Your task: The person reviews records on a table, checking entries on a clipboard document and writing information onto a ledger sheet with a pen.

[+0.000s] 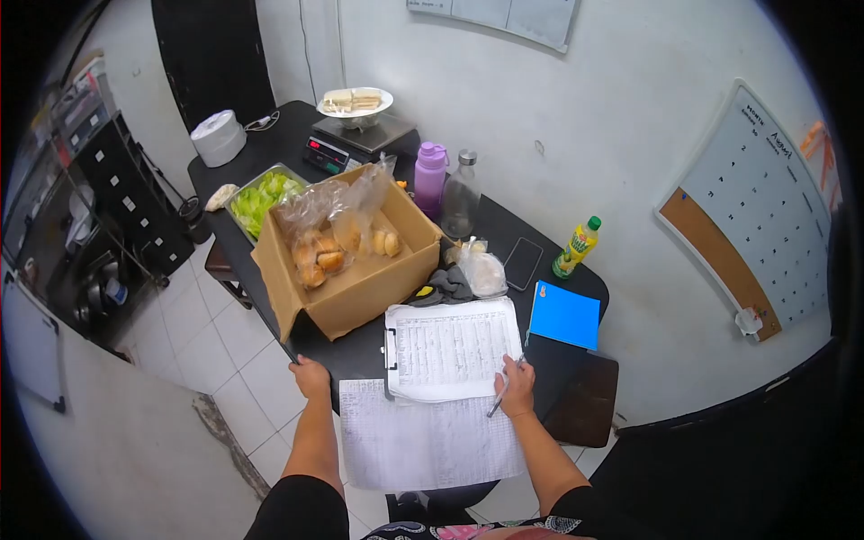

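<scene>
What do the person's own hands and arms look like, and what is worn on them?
The left hand and right hand wear no gloves, and no wristwatch shows. Black sleeves leave the forearms bare. The dark top has white patterning and some pink.

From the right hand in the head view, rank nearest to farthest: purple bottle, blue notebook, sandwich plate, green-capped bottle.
1. Blue notebook: ahead, right
2. Green-capped bottle: beyond, right
3. Purple bottle: farther back, left
4. Sandwich plate: far end, left
</scene>
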The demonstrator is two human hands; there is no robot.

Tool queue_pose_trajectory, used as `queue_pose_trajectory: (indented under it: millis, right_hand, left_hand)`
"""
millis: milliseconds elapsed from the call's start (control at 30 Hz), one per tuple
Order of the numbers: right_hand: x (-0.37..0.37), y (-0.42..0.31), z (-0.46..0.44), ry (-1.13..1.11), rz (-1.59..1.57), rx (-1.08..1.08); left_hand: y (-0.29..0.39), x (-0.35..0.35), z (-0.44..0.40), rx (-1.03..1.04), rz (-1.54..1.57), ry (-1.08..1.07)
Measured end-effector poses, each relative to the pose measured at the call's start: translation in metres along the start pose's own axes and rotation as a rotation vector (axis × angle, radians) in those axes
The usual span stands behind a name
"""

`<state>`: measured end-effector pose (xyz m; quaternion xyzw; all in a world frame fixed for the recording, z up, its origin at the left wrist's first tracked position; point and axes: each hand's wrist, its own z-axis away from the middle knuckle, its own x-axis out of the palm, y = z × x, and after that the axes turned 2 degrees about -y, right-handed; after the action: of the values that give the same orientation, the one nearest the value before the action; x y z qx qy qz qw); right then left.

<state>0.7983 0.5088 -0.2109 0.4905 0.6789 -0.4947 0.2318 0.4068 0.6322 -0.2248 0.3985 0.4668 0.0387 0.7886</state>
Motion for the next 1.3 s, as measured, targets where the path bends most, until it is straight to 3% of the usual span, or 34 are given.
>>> queue_pose_trajectory:
  millis: [1033,1100,1167,1300]
  right_hand:
    - [0.003,0.003,-0.002,0.001,0.037,-0.036]
    - [0.01,0.01,0.005,-0.013,0.063,-0.017]
    - [0.014,0.014,0.007,0.007,0.128,-0.039]
    - [0.002,0.004,0.0,-0.037,0.032,0.013]
  left_hand:
    - [0.002,-0.002,0.0,0.007,0.042,-0.032]
    - [0.0,0.0,-0.002,0.023,0.098,-0.026]
    - [-0.017,0.008,-0.015,0.186,0.055,-0.071]
    - [0.002,0.005,0.0,0.018,0.009,-0.018]
